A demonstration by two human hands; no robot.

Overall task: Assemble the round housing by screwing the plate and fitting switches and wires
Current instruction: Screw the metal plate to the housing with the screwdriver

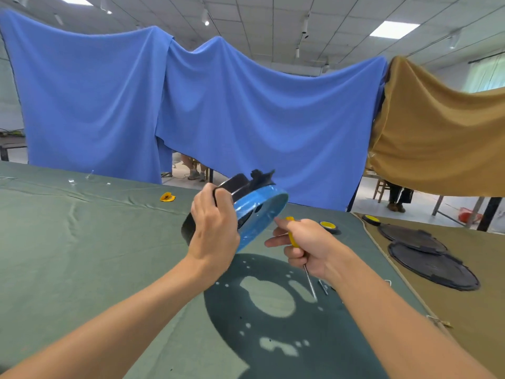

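Because the left hand [216, 231] wraps over the near rim of the housing [259, 212], the stretch of ring under the palm is hidden. Blur smears the black tabs at its top, so whether switches or wires sit there cannot be told. Most of the screwdriver [309, 280] is buried in the right hand [308, 247], which grips the yellow handle in a fist with a fingertip close to the housing's lower edge. Only the bare shaft shows, pointing down below the fist. Small screws [323, 286] lie just beside the shaft tip, below and right of the housing, too blurred to count. The housing is held tilted above the surface [82, 255], touching only the left hand, and its shadow [273, 337] falls on the green cloth beneath it. Left of the housing the cloth stretches wide, with a small yellow piece [167, 197] lying on it. Right of the housing, beyond the right hand, sits a yellow-hubbed wheel [329, 226]. Farther right the green cloth ends at a seam, past which two black discs [434, 266] lie on tan cloth. The housing is a black ring with a round blue face pierced by holes, turned toward the right hand.
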